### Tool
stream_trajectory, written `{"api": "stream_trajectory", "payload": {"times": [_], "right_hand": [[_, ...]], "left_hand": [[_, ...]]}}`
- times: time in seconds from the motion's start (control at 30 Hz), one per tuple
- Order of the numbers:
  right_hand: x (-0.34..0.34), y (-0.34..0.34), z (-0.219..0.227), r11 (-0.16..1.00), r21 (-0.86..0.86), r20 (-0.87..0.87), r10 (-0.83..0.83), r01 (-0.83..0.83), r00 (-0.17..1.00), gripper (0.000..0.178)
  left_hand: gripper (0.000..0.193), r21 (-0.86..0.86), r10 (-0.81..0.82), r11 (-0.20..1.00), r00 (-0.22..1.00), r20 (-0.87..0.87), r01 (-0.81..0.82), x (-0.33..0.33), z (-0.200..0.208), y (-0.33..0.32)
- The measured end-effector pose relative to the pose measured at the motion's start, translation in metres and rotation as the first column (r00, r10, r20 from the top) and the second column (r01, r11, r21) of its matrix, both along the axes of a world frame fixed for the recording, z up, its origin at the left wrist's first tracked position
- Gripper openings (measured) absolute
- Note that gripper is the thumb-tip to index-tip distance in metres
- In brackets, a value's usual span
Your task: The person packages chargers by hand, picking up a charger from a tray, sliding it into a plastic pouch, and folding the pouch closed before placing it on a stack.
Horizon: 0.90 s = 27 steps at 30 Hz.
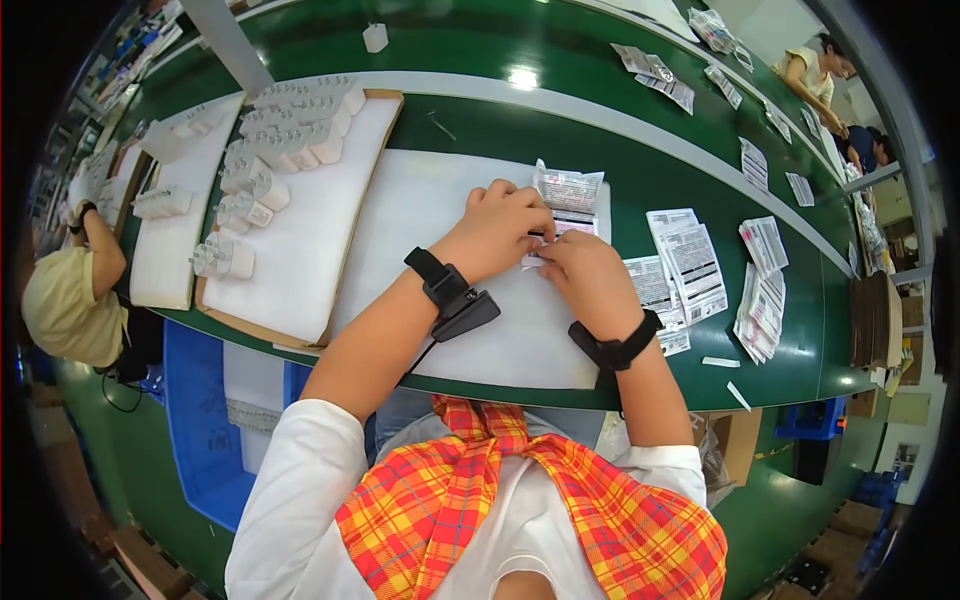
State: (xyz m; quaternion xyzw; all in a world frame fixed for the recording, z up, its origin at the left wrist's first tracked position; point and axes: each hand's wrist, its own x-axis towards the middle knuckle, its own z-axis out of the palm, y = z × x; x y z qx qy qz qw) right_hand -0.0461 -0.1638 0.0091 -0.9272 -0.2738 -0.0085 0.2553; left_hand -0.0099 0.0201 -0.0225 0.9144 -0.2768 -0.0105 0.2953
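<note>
Left hand (503,222) and right hand (594,272) pinch one packet (572,188), apparently unfinished; further packets (697,272) lie right, status unclear.

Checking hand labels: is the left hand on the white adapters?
No, the left hand is on the silver packet; the white adapters sit apart, further left.

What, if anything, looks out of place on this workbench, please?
Two white strips lie loose near the front edge of the green table, like stray scraps; one white adapter stands alone at the back, apart from the grouped adapters.
</note>
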Motion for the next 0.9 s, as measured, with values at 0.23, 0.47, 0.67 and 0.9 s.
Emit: {"api": "stream_trajectory", "payload": {"times": [0.23, 0.47, 0.67, 0.9], "right_hand": [[0.015, 0.000, -0.007, 0.983, 0.145, -0.271, -0.074, 0.117, 0.960, 0.011], [0.017, 0.000, -0.009, 0.989, 0.130, -0.102, -0.051, 0.064, 0.993, 0.006], [0.017, 0.002, -0.021, 0.998, 0.064, -0.019, -0.005, 0.006, 1.000, 0.004], [-0.033, -0.079, 0.025, 0.986, 0.164, -0.034, 0.011, -0.006, 0.999, 0.009]], "left_hand": [[0.025, -0.026, -0.009, 1.000, 0.999, 0.041, 0.010, 0.006, -0.004, 0.001], [0.026, -0.038, -0.011, 0.999, 0.999, 0.032, 0.013, 0.006, -0.004, 0.002], [0.027, 0.003, 0.002, 1.000, 0.998, 0.058, -0.002, 0.008, -0.006, 0.001], [0.028, -0.031, -0.035, 0.999, 0.999, 0.013, 0.035, 0.006, -0.006, 0.009]]}}
